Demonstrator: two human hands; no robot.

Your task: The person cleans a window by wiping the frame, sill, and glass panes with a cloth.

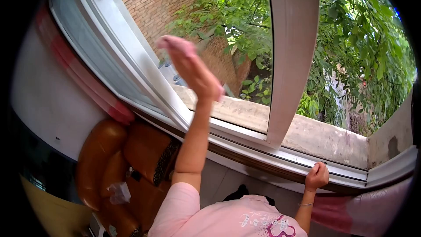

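Observation:
My left hand point(193, 70) is raised in front of the sliding window's glass pane point(228, 52), blurred by motion. It has a pink cloth point(182, 45) in it, showing at the fingers and again near the wrist. Whether the cloth touches the glass is hard to tell. Lower down on the right, my right hand point(317, 176) is closed over the edge of the white window track point(289, 162), its fingers curled. A thin bracelet point(305, 204) circles that wrist.
The window's right side stands open beyond the white upright frame point(291, 57), with a concrete ledge point(324, 136) outside. A brown leather sofa point(101, 166) holding a clear plastic bag point(119, 193) is below left. Pink curtains point(355, 213) hang at both sides.

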